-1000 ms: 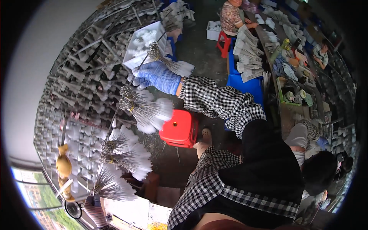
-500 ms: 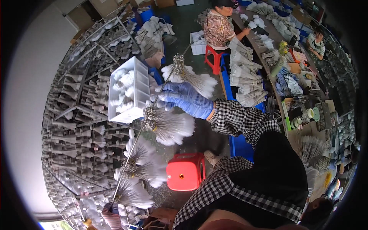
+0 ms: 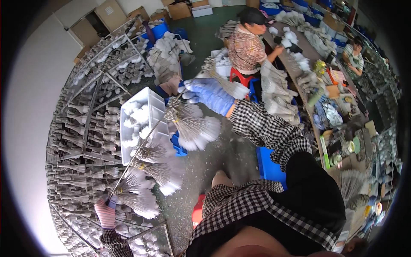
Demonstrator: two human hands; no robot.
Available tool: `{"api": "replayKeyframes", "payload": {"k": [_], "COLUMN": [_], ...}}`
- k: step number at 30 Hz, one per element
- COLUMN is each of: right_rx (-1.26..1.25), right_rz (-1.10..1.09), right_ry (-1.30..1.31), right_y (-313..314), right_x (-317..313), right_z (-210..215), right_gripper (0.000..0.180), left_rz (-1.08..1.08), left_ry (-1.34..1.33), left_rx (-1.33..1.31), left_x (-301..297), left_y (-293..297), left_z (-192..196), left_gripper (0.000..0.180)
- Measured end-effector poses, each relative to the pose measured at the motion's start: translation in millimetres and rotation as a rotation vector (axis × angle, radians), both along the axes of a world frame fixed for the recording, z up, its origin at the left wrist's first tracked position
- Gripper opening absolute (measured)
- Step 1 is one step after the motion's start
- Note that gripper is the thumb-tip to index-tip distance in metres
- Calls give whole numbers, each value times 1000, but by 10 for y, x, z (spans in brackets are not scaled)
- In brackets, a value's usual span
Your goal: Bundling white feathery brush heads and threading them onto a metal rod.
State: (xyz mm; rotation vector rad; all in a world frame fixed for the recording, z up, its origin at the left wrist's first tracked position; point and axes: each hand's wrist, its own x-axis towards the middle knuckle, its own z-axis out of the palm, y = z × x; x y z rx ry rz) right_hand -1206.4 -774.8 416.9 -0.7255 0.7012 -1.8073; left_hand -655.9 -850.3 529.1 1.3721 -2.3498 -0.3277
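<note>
A thin metal rod (image 3: 150,132) runs slantwise between my two hands. In its blue knit glove, my right hand (image 3: 209,95) is closed around the rod's far part. My left hand (image 3: 105,213), in a pink striped glove, grips the near end at the lower left. Several bundles of thin wire stems with fluffy white tips hang from the rod by their looped ends. One large bundle (image 3: 190,124) is just below my right hand, while another bundle (image 3: 229,85) lies past it, partly covered by the glove. More bundles (image 3: 139,195) hang close to my left hand.
A rack (image 3: 87,124) packed with similar bundles fills the left side. Beside the rod stands a white plastic bin (image 3: 125,147) of white tufts. A red stool (image 3: 198,210) and blue crate (image 3: 269,167) are near my legs. One person (image 3: 247,47) sits at the long worktable (image 3: 295,70).
The rod's near end and my left hand have moved left and up, showing more of the forearm. My right hand has risen slightly. The red stool is now mostly hidden behind my body.
</note>
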Motion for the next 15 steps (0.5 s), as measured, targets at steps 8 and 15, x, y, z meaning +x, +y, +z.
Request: {"api": "replayKeyframes", "payload": {"k": [8,15], "right_rx": [-98,-2], "right_rz": [-21,-143], "right_ry": [-64,-106], "right_y": [-1468,-3172], "right_x": [-1138,-2566], "right_z": [-74,113], "right_gripper": [30,26], "left_rz": [-113,-139], "left_ry": [-69,-90], "left_rx": [-116,38], "left_x": [-1150,-2937], "left_y": [-2092,-4130], "left_z": [137,589], "left_gripper": [44,36]}}
